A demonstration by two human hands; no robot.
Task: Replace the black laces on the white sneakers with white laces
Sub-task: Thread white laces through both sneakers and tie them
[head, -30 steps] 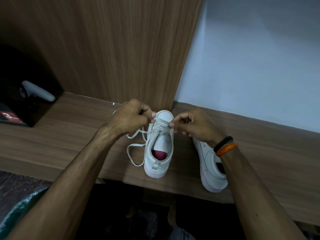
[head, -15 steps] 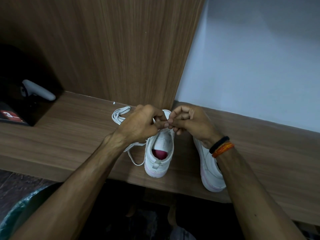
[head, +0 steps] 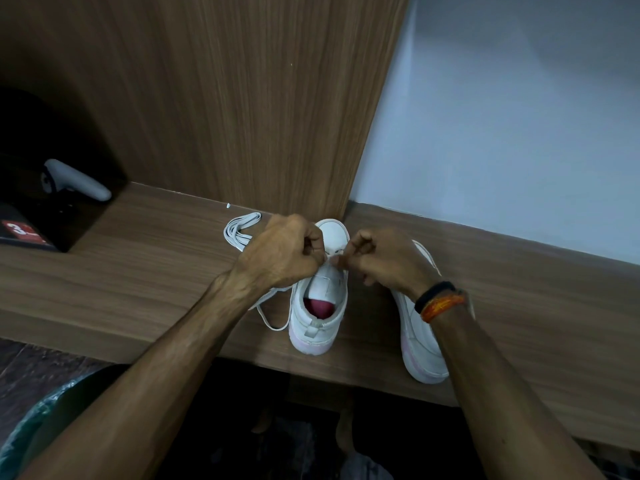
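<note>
Two white sneakers (head: 317, 306) (head: 420, 344) are sitting on one wooden shelf (head: 138, 271). Two hands (head: 282, 251) (head: 384, 261) are working over them, one bundled spare lace (head: 239, 230) is lying nearby, and two wristbands (head: 438, 301) are showing.

On the counter (head: 138, 271) we see one sneaker (head: 317, 317) in the middle with both hands meeting over its far half, the second sneaker (head: 420, 344) to its right, a folded lace bundle (head: 239, 230) to its far left, and a box (head: 41, 226) at the far left edge.
</note>
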